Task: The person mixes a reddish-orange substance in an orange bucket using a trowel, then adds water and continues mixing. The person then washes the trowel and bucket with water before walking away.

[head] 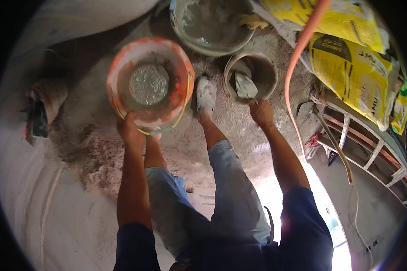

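Note:
My left hand (pixel 130 130) grips the near rim of an orange bucket (pixel 181 91), whose inside is smeared with grey residue. Wet grey material (pixel 149 84) covers the bucket's bottom. A yellow handle with a green grip (pixel 161 131) hangs over its near side. In my right hand (pixel 262 113) is the handle of a trowel. The trowel's flat, grey-coated blade (pixel 246 85) reaches into a smaller bucket (pixel 274 79), to the right of my shoe. How much that smaller bucket holds is hard to make out.
Beyond both buckets stands a large tub (pixel 210 50) of murky water, with a yellowish rag or glove (pixel 254 22) on its rim. Yellow bags (pixel 352 74) are stacked at right, near an orange hose (pixel 295 57) and a metal ladder (pixel 363 142). Tools (pixel 40 115) lie at left.

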`<state>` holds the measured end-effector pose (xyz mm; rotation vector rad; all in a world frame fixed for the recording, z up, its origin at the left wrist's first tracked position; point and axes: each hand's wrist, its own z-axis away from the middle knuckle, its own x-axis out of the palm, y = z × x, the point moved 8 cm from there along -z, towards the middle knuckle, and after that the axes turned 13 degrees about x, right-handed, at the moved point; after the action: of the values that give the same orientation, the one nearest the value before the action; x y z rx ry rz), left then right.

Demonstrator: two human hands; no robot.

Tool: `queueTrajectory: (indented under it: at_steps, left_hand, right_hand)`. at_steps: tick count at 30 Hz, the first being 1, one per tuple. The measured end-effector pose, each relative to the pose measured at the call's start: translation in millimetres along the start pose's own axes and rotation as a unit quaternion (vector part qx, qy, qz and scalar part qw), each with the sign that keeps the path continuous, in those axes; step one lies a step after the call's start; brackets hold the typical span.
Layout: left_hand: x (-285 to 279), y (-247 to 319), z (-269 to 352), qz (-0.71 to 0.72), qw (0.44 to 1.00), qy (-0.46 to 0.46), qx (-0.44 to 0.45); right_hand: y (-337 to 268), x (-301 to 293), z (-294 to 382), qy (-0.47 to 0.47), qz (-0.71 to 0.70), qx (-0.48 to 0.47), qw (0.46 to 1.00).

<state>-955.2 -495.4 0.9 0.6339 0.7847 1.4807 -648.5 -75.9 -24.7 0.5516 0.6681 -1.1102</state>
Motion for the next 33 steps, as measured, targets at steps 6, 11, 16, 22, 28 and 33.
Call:
queueTrajectory:
  at_steps: [6,11,16,22,28,33]
  left_hand:
    - [23,-32,-57,0.035,0.997,-0.061,0.021]
    - [17,-48,-64,0.023,0.998,-0.053,0.02]
    - [16,-55,-70,0.049,0.998,-0.042,0.005]
    - [20,-57,-82,0.051,0.997,-0.042,0.028]
    - [3,-75,-79,0.045,0.999,-0.022,0.017]
    - [12,-77,-84,0.058,0.998,-0.01,0.016]
  right_hand:
    - [-137,-98,-14,0.181,-0.209,-0.244,0.929]
    - [-230,-87,-125,0.033,-0.284,-0.216,0.934]
    - [-256,-10,-248,-0.311,-0.557,0.02,0.77]
    - [-270,2,-273,-0.432,-0.612,-0.156,0.644]
    - [-335,-70,-89,-0.671,-0.533,-0.178,0.483]
    - [-390,-21,22,-0.469,-0.376,-0.395,0.694]
